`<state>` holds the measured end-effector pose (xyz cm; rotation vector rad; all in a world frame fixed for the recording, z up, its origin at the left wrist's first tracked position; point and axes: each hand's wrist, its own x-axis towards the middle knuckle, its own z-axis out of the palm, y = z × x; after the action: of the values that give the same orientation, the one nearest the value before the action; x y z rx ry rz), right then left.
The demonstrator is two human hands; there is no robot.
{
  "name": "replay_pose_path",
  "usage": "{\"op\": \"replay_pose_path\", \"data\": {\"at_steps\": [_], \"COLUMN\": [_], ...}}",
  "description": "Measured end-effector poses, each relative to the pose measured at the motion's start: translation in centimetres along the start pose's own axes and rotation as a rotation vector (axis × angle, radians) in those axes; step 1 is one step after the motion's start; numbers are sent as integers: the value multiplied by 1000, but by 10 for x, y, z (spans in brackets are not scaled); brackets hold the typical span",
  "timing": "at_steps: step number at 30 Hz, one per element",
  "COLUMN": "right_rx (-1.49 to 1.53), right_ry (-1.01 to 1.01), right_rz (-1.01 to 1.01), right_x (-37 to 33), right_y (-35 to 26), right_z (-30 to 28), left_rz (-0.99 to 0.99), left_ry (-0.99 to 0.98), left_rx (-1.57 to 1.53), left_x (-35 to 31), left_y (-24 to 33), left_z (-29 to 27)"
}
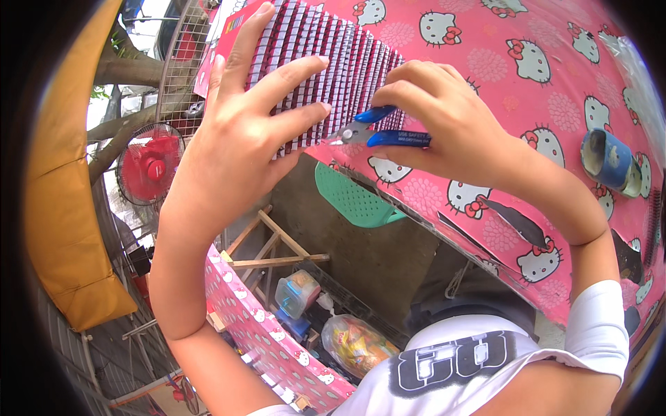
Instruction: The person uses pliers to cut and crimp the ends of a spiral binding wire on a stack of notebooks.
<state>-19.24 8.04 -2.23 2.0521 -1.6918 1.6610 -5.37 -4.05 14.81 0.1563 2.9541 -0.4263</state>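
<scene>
A ribbed sheet (333, 48) with rows of small white and dark red segments lies at the edge of the pink patterned tabletop. My left hand (253, 121) rests on its left side, fingers spread and stretched out; the thumb is partly hidden near the sheet's lower edge. Blue-handled cutting pliers (402, 139) are gripped in my right hand (444, 118), one handle under the fingers and the other above the thumb. Their metal jaws point left at the sheet's near corner, close to my left hand. Whether the jaws touch the sheet, I cannot tell.
A blue cylindrical cup (605, 158) lies at the table's right. A dark, blade-shaped piece (517, 223) is nearer me. Below the table edge are a green perforated plastic seat (354, 197), a wooden frame (281, 262) and a bag of packets (357, 344). A red fan (149, 166) stands left.
</scene>
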Motion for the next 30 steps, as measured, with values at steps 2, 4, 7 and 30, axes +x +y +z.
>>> {"op": "replay_pose_path", "data": {"at_steps": [2, 4, 7, 30], "right_rx": [-137, -114, 366, 638], "right_ry": [80, 34, -197, -574], "right_rz": [-82, -42, 214, 862], "right_x": [3, 4, 12, 16], "right_y": [-2, -3, 4, -2], "right_z": [3, 6, 3, -9], "left_rz": [-3, -18, -23, 112], "left_ry": [17, 10, -18, -383], "left_rx": [-15, -3, 26, 461], "left_x": [1, 3, 1, 21], "left_y": [-1, 2, 3, 14], "left_z": [0, -1, -2, -9]}}
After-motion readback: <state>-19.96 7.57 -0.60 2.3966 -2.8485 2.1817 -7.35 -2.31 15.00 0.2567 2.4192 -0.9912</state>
